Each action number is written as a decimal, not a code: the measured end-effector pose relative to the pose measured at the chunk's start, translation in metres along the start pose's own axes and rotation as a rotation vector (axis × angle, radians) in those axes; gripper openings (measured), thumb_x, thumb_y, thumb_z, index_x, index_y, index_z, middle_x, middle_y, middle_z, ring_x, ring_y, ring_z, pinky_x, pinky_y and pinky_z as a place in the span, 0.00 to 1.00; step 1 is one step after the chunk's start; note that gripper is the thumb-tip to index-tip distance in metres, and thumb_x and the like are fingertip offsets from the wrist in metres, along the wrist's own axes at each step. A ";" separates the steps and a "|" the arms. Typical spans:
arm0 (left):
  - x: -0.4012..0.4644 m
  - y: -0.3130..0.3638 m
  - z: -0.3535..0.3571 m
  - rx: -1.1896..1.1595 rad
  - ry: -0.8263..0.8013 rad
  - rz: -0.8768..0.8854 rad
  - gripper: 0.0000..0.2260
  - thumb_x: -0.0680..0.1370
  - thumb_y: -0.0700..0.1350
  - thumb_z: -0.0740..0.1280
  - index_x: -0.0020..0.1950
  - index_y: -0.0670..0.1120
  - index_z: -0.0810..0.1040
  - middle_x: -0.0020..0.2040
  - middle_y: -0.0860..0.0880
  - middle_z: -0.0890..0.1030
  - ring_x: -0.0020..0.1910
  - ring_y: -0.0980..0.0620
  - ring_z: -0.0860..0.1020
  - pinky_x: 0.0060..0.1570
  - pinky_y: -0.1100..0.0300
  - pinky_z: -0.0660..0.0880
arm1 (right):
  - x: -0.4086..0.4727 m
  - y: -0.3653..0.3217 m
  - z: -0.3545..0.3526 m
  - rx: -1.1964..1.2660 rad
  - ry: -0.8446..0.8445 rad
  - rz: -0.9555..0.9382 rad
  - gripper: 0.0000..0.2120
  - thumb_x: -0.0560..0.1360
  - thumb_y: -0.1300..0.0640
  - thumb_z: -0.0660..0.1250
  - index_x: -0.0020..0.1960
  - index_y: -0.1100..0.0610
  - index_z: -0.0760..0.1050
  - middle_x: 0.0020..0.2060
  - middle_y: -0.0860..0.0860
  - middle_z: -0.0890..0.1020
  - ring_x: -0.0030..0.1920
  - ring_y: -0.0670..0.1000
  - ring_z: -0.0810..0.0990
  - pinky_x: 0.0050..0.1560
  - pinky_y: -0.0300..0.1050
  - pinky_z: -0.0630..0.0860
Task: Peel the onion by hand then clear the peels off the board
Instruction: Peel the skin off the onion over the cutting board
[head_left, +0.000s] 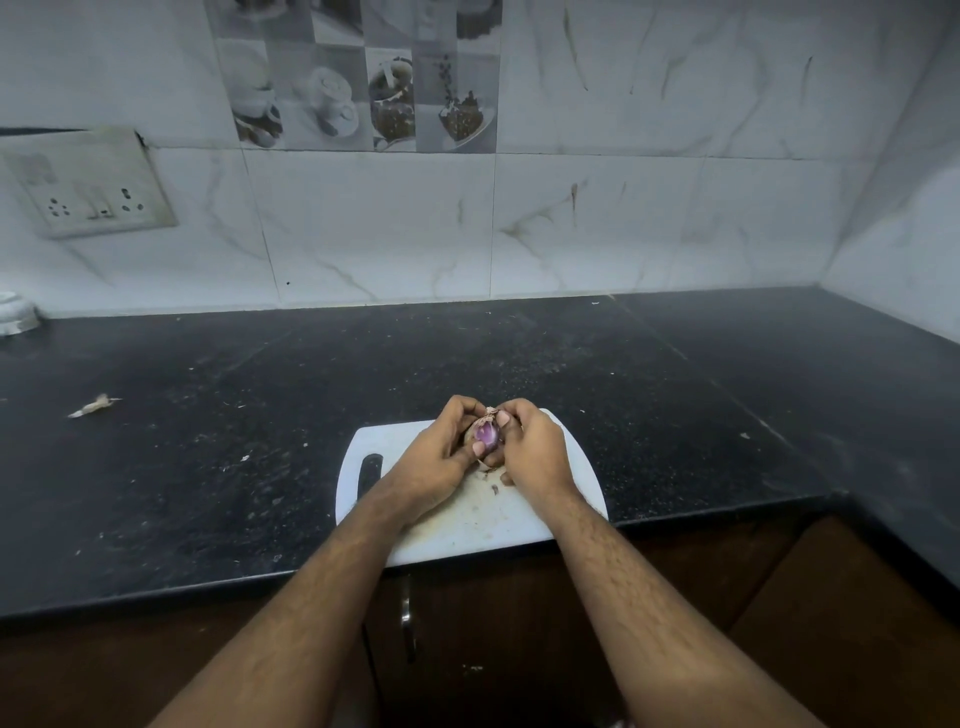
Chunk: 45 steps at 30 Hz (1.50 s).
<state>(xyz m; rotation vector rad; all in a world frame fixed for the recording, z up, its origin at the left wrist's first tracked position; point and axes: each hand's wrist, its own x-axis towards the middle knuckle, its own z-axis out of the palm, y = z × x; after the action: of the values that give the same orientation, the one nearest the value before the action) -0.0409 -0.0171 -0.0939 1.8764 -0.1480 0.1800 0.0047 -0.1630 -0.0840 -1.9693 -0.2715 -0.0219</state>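
Observation:
A small purple onion (486, 435) is held between both hands just above the white cutting board (457, 525). My left hand (439, 451) grips it from the left, thumb lying against its lower side. My right hand (535, 449) grips it from the right, thumb and fingers pinching the dry papery skin (491, 413) at its top. A shiny purple patch of flesh shows between the thumbs; most of the onion is hidden by the fingers. A few small peel scraps (494, 488) lie on the board under my right hand.
The board sits at the front edge of a black stone counter (208, 467), its handle slot (370, 470) on the left. A dry peel piece (96, 405) lies on the counter far left. A white object (15, 314) stands at the left wall. Cabinet handle (406, 618) below.

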 end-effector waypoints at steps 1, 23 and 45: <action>0.000 0.000 0.000 0.002 0.000 -0.003 0.15 0.83 0.40 0.65 0.65 0.56 0.71 0.58 0.51 0.84 0.62 0.50 0.81 0.68 0.46 0.75 | 0.001 0.000 0.000 -0.001 0.007 0.003 0.09 0.86 0.54 0.58 0.54 0.51 0.77 0.40 0.49 0.86 0.32 0.45 0.85 0.26 0.39 0.76; -0.003 -0.007 -0.003 -0.325 0.181 0.006 0.12 0.80 0.33 0.71 0.62 0.39 0.76 0.57 0.41 0.83 0.54 0.48 0.84 0.56 0.58 0.80 | -0.001 0.002 0.004 -0.105 0.040 -0.252 0.09 0.81 0.51 0.68 0.58 0.51 0.83 0.51 0.45 0.80 0.47 0.40 0.80 0.44 0.27 0.73; -0.007 0.000 -0.004 -0.509 0.297 0.002 0.04 0.83 0.36 0.67 0.52 0.39 0.73 0.47 0.45 0.87 0.48 0.43 0.85 0.53 0.52 0.82 | 0.004 0.011 0.006 -0.056 -0.022 -0.297 0.12 0.82 0.58 0.66 0.63 0.51 0.83 0.52 0.46 0.83 0.46 0.39 0.82 0.43 0.27 0.75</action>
<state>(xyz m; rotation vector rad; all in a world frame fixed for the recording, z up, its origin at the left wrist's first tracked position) -0.0484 -0.0131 -0.0937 1.3262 0.0109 0.3825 0.0107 -0.1610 -0.0960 -1.9701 -0.5813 -0.2023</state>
